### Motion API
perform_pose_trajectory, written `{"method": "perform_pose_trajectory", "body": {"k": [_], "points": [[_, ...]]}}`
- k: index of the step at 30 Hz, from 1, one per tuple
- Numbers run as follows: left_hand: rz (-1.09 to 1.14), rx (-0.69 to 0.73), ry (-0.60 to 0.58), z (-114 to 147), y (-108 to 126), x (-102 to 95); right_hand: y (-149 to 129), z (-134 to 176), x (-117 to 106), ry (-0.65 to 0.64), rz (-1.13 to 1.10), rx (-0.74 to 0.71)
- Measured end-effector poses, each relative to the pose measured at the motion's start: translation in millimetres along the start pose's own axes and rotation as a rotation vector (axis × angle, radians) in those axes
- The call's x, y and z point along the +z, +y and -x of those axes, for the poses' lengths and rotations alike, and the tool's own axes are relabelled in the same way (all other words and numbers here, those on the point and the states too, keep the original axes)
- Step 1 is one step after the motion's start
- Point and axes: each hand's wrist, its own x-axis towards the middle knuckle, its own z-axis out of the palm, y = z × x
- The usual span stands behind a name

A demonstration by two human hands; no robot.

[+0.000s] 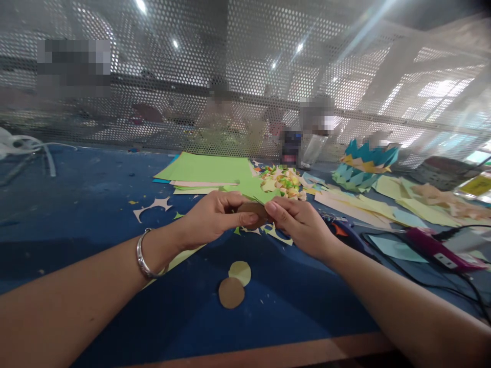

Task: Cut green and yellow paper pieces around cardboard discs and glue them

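Left hand [209,217], right hand [303,220], both clamped on one brown disc [253,208], long axis left to right; one loose brown disc [231,293] overlapping one yellow disc [241,272]

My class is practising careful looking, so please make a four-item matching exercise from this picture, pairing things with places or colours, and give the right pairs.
Column one
1. Brown card
2. Bracelet
3. Pale yellow disc
4. Power strip

Column two
A. Partly under a brown disc
B. Purple-pink
C. Between the left hand and the right hand
D. Silver

Right pairs
1-C, 2-D, 3-A, 4-B
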Motion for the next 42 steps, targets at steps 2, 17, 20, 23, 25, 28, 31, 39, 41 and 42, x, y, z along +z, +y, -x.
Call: {"method": "perform_pose_trajectory", "body": {"k": [2, 17, 20, 23, 25, 28, 31, 39, 41, 42], "points": [[-0.008, 0.006, -0.010, 0.0, -0.1, -0.4, 0.1, 0.4, -0.2, -0.006, 0.001, -0.001], [-0.017, -0.006, -0.065, 0.0, 2.6, -3.8, 1.5, 1.1, -0.1, -0.037, -0.006, 0.024], [-0.006, -0.010, -0.061, 0.0, 2.7, -3.3, 3.0, 1.3, 0.7, -0.056, -0.070, 0.048], [-0.005, -0.016, -0.057, -0.2, 2.2, -3.4, 3.2, 1.3, 0.3, -0.066, -0.090, 0.057], [-0.006, -0.015, -0.056, -0.5, 1.8, -3.8, 2.2, 1.1, -0.5, -0.066, -0.081, 0.052], [-0.011, 0.002, -0.066, -0.7, 1.7, -4.4, 0.7, 0.6, -1.2, -0.065, -0.070, 0.049], [-0.013, 0.006, -0.068, -0.3, 1.9, -5.0, 1.8, 0.3, -0.6, -0.067, -0.104, 0.063], [0.001, -0.013, -0.073, 0.8, -1.3, -6.7, 9.0, 0.4, 1.9, -0.104, -0.242, 0.119], [0.002, -0.018, -0.070, 0.7, -0.6, -6.3, 9.0, 0.6, 1.7, -0.110, -0.265, 0.128], [0.003, -0.018, -0.068, 0.7, 0.0, -6.1, 8.8, 0.7, 1.5, -0.112, -0.270, 0.131]]}}
